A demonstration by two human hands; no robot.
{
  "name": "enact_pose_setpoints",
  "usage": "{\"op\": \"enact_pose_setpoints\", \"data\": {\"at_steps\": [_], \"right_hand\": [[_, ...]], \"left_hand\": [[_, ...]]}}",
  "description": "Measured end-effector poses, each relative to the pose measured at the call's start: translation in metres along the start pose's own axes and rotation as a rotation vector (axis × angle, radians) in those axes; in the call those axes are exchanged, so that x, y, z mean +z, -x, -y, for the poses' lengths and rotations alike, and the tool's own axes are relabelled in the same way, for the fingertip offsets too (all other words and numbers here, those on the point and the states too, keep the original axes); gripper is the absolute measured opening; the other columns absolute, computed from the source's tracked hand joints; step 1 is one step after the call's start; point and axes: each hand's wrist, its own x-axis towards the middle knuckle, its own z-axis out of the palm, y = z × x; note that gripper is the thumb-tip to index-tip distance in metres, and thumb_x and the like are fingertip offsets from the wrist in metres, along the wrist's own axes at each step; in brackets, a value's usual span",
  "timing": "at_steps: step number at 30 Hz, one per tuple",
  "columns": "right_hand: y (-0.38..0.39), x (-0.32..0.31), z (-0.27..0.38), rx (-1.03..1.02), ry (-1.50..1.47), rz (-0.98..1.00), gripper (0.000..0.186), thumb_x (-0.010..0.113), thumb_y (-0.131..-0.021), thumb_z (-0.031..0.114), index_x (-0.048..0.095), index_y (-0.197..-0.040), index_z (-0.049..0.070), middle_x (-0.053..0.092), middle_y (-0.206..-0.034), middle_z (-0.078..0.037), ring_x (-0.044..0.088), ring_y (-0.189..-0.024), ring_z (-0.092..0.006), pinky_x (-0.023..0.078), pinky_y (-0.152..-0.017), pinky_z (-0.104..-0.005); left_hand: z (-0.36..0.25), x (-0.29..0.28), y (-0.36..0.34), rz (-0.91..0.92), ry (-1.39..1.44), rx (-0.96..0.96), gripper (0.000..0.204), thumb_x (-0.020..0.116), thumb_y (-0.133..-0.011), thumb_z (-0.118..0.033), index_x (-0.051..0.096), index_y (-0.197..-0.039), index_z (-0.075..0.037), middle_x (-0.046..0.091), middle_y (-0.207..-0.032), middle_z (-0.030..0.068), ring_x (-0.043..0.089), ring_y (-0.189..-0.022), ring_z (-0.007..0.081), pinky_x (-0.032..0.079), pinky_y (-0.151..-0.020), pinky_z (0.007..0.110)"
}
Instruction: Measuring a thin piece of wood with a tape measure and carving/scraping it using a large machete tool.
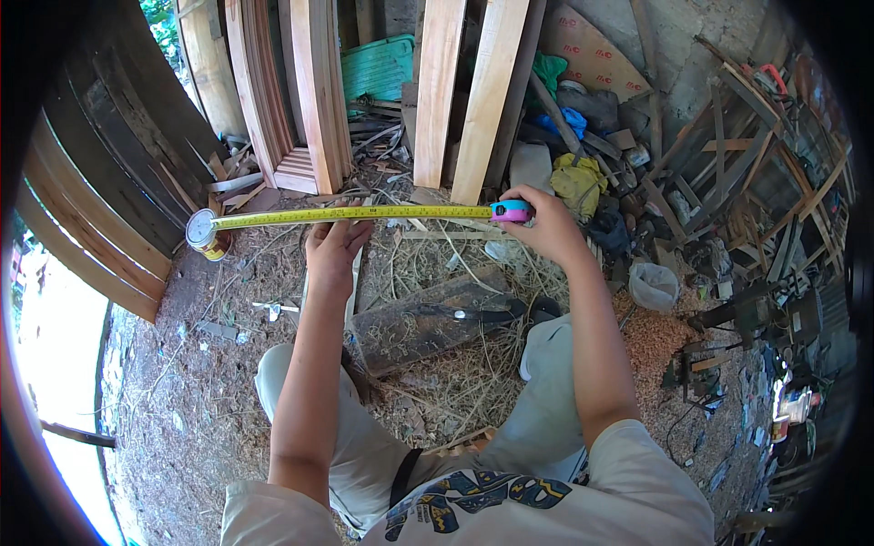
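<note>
Littered ground [205, 382], right fingers [524, 194] around tape measure [511, 212], left fingers [340, 236] by its blade [419, 212], grip unclear.

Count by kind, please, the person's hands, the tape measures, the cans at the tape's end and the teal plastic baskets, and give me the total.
2 hands: left hand, right hand
1 tape measure
1 can
1 teal plastic basket
Total: 5

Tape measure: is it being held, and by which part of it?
The right hand holds the tape measure by its case; whether the left hand grips the yellow blade is unclear.
</note>
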Motion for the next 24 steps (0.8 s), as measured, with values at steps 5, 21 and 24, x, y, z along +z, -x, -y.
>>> {"op": "enact_pose_setpoints", "data": {"at_steps": [5, 21, 24], "right_hand": [[0.0, 0.001, -0.005, -0.047, 0.022, -0.008, 0.037, 0.084, -0.081, 0.007, 0.067, -0.114, 0.007, 0.072, -0.102, -0.01, 0.071, -0.095, -0.022, 0.055, -0.085, -0.0352], [-0.001, 0.008, -0.005, -0.08, -0.01, 0.016, 0.034, 0.084, -0.082, 0.01, 0.066, -0.111, 0.007, 0.072, -0.102, -0.009, 0.071, -0.095, -0.0233, 0.055, -0.085, -0.0353], [-0.002, 0.01, 0.0, -0.098, -0.012, 0.026, 0.036, 0.084, -0.083, 0.012, 0.066, -0.114, 0.007, 0.072, -0.102, -0.01, 0.07, -0.095, -0.024, 0.054, -0.085, -0.0354]], "left_hand": [[-0.001, -0.001, 0.002, 0.003, 0.067, -0.064, 0.036, 0.056, -0.105, -0.007, 0.047, -0.139, 0.002, 0.066, -0.136, 0.0157, 0.072, -0.107, 0.027, 0.06, -0.099, 0.042], [0.023, -0.01, -0.007, -0.116, -0.031, -0.15, 0.028, 0.053, -0.105, -0.001, 0.05, -0.133, 0.0, 0.067, -0.133, 0.0148, 0.07, -0.111, 0.0273, 0.061, -0.097, 0.041], [0.028, -0.003, -0.002, -0.094, -0.174, -0.088, 0.026, 0.054, -0.104, -0.001, 0.052, -0.13, 0.0, 0.07, -0.126, 0.0148, 0.072, -0.107, 0.0264, 0.061, -0.096, 0.039]]}}
